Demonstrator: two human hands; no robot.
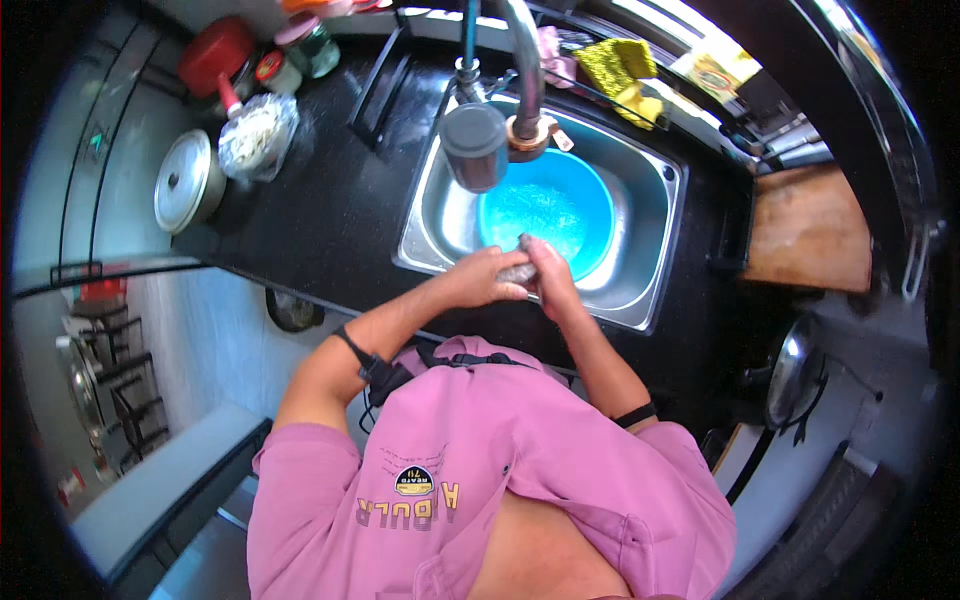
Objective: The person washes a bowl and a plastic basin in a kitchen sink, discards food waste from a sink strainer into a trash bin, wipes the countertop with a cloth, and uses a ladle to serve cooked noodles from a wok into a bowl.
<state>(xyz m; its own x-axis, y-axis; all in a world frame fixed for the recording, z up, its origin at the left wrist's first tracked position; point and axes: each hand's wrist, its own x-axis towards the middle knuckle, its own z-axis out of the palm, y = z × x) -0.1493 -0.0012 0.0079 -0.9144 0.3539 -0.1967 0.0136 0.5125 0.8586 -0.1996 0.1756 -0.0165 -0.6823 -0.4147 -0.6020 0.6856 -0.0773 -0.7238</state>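
Observation:
My left hand (481,277) and my right hand (553,276) meet over the near edge of a stainless steel sink (651,300). Between them they hold a small greyish, wet-looking thing (516,274), mostly covered by the fingers; what it is I cannot tell. Just beyond the hands, a bright blue plastic basin (555,206) with water in it sits in the sink. Above the basin hangs a curved metal faucet (529,82), with a grey cylindrical water filter (474,146) beside it.
A lidded metal pot (181,182), a plastic bag with pale contents (259,139), a red saucepan (217,56) and glass jars (307,46) stand at the left. Yellow cloths (616,71) hang behind the sink. A wooden board (810,229) lies at the right.

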